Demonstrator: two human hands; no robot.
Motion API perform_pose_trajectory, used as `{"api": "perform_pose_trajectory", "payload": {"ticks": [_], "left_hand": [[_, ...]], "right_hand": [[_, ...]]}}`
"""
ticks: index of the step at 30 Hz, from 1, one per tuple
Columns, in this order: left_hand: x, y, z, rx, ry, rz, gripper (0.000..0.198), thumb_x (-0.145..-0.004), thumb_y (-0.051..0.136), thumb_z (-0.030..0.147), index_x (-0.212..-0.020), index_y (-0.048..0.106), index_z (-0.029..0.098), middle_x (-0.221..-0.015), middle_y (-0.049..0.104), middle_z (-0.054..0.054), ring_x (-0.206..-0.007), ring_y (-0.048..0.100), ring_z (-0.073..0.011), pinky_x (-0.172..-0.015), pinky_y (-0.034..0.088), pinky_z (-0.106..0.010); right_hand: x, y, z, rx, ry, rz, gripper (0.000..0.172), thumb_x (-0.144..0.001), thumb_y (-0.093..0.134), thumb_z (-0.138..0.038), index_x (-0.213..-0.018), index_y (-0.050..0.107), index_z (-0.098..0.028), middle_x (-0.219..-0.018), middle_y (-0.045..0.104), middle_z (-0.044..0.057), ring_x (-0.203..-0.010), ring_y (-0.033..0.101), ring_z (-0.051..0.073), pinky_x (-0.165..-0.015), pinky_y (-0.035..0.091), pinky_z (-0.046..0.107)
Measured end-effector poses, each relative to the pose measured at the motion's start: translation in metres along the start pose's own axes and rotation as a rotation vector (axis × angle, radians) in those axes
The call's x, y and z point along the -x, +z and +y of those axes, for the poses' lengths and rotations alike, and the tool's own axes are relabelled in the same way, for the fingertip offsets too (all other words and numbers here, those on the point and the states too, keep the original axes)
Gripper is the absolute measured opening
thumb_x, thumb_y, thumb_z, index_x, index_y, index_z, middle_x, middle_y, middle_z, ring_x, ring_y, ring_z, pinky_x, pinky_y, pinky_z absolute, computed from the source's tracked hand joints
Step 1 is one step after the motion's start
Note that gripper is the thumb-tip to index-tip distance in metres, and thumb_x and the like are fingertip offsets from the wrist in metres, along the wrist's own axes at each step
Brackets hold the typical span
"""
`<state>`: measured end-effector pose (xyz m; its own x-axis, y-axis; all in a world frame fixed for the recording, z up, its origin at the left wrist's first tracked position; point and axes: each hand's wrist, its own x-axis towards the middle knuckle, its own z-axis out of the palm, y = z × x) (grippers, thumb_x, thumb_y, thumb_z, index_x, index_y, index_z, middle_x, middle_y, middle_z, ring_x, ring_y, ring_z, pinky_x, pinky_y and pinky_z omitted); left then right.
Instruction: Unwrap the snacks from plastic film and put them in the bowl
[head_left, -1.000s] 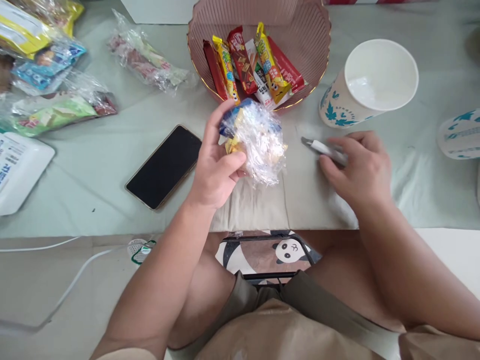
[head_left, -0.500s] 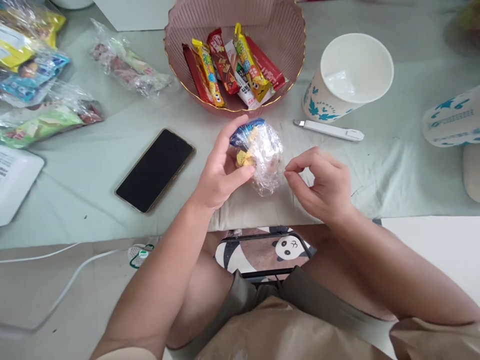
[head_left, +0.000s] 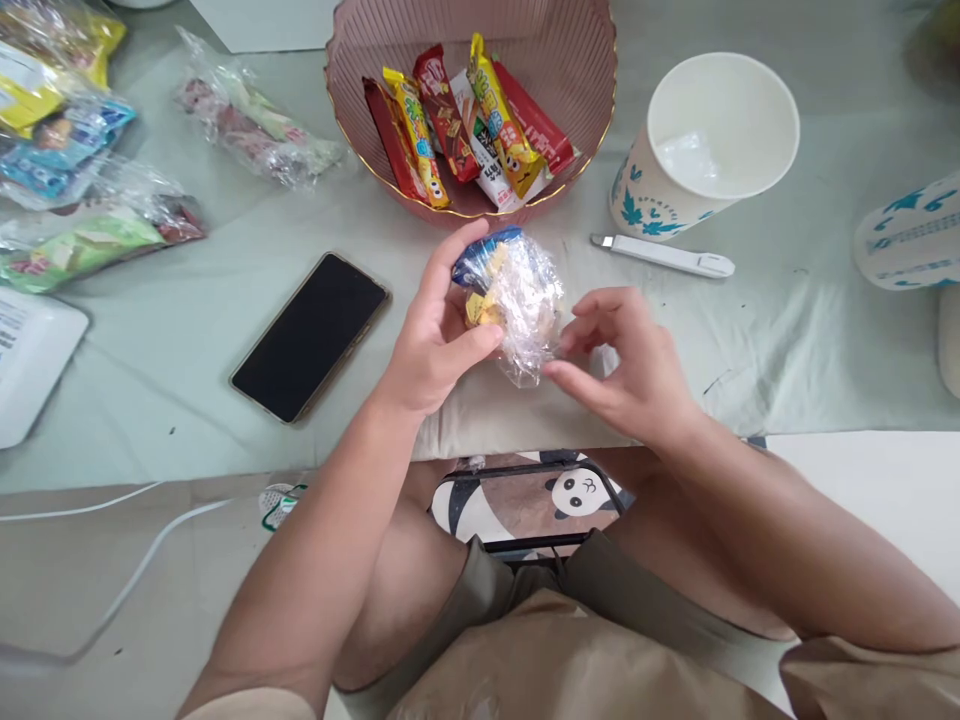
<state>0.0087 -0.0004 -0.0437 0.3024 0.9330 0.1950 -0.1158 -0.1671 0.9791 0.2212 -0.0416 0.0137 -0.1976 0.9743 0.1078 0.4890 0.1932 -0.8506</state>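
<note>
A crinkled clear plastic bag (head_left: 529,300) with blue and yellow wrapped pieces inside is gripped by my left hand (head_left: 439,335), thumb in front and fingers behind. My right hand (head_left: 630,365) is just right of the bag, its thumb and fingers apart around the bag's lower right edge. Whether its fingertips touch the plastic I cannot tell. Beyond the bag stands a pink ribbed bowl (head_left: 345,130) with a gold rim, holding several snack bars (head_left: 502,120) in red, yellow and white wrappers.
A white utility knife (head_left: 664,256) lies before a paper cup (head_left: 637,200) with clear plastic inside. Another patterned cup (head_left: 911,235) is at the far right. Left are a phone (head_left: 309,338), bagged snacks (head_left: 251,120), more packets (head_left: 82,235) and a white device (head_left: 34,365).
My right hand has gone from a closed pinch to spread fingers and moved slightly left toward the bag. The bag and my left hand have shifted a little left.
</note>
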Motion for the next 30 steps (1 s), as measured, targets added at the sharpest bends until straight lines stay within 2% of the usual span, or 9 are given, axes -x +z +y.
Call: {"api": "perform_pose_trajectory", "payload": {"ticks": [2, 3, 7, 12, 18, 22, 25, 30], "left_hand": [[0.0, 0.002, 0.0, -0.014, 0.015, 0.007, 0.082, -0.079, 0.073, 0.071, -0.15, 0.041, 0.046, -0.117, 0.064, -0.006, -0.082, 0.068, -0.0188, -0.062, 0.058, -0.03], [0.0, 0.002, -0.001, -0.025, 0.022, 0.014, 0.082, -0.079, 0.073, 0.071, -0.15, 0.041, 0.045, -0.117, 0.064, -0.006, -0.081, 0.067, -0.0185, -0.061, 0.057, -0.03], [-0.002, -0.001, -0.003, -0.08, 0.088, 0.064, 0.079, -0.079, 0.073, 0.07, -0.148, 0.046, 0.043, -0.115, 0.065, -0.006, -0.078, 0.067, -0.0177, -0.061, 0.057, -0.029], [-0.003, -0.009, -0.002, -0.177, 0.141, 0.057, 0.075, -0.08, 0.076, 0.062, -0.146, 0.049, 0.038, -0.118, 0.066, -0.007, -0.08, 0.068, -0.0183, -0.063, 0.057, -0.029], [-0.002, -0.01, 0.003, -0.276, 0.168, 0.046, 0.07, -0.081, 0.075, 0.047, -0.145, 0.051, 0.032, -0.131, 0.065, -0.009, -0.113, 0.069, -0.0298, -0.089, 0.063, -0.043], [-0.001, -0.011, 0.008, -0.321, 0.193, 0.021, 0.064, -0.079, 0.071, 0.034, -0.141, 0.055, 0.032, -0.134, 0.066, -0.008, -0.119, 0.067, -0.0301, -0.101, 0.059, -0.046], [0.001, -0.01, 0.012, -0.349, 0.185, -0.009, 0.063, -0.076, 0.069, 0.027, -0.138, 0.059, 0.03, -0.13, 0.069, -0.007, -0.108, 0.07, -0.0276, -0.096, 0.06, -0.044], [0.002, -0.009, 0.015, -0.376, 0.174, -0.03, 0.063, -0.069, 0.063, 0.019, -0.132, 0.063, 0.027, -0.114, 0.074, -0.004, -0.085, 0.068, -0.0205, -0.073, 0.058, -0.033]], "right_hand": [[0.001, 0.003, -0.001, -0.072, 0.08, -0.049, 0.032, -0.083, 0.075, -0.029, -0.104, 0.052, -0.025, -0.075, 0.065, -0.003, -0.065, 0.06, 0.014, -0.066, 0.05, 0.031], [0.002, 0.004, -0.002, -0.097, 0.091, -0.048, 0.03, -0.084, 0.073, -0.029, -0.105, 0.052, -0.025, -0.074, 0.064, -0.003, -0.065, 0.06, 0.014, -0.066, 0.049, 0.031], [0.007, 0.001, 0.0, -0.131, 0.124, 0.007, 0.022, -0.091, 0.064, -0.033, -0.109, 0.055, -0.026, -0.071, 0.057, -0.002, -0.064, 0.056, 0.016, -0.064, 0.046, 0.033], [0.011, -0.005, 0.004, -0.155, 0.139, 0.037, 0.028, -0.093, 0.058, -0.03, -0.122, 0.055, -0.03, -0.065, 0.049, -0.004, -0.057, 0.051, 0.016, -0.059, 0.042, 0.034], [0.01, -0.009, 0.004, -0.199, 0.098, 0.161, 0.018, -0.092, 0.056, -0.03, -0.11, 0.059, -0.03, -0.061, 0.047, -0.004, -0.051, 0.048, 0.014, -0.054, 0.039, 0.033], [0.004, -0.014, 0.003, -0.354, 0.076, 0.265, 0.013, -0.088, 0.06, -0.03, -0.101, 0.059, -0.03, -0.057, 0.045, -0.005, -0.045, 0.043, 0.012, -0.049, 0.036, 0.031], [-0.004, -0.019, 0.0, -0.44, 0.107, 0.316, 0.015, -0.082, 0.06, -0.029, -0.097, 0.057, -0.03, -0.053, 0.041, -0.006, -0.042, 0.04, 0.013, -0.047, 0.034, 0.031], [-0.011, -0.026, -0.005, -0.396, 0.2, 0.383, 0.017, -0.082, 0.058, -0.038, -0.095, 0.05, -0.031, -0.05, 0.032, -0.007, -0.041, 0.038, 0.015, -0.048, 0.037, 0.032]]}}
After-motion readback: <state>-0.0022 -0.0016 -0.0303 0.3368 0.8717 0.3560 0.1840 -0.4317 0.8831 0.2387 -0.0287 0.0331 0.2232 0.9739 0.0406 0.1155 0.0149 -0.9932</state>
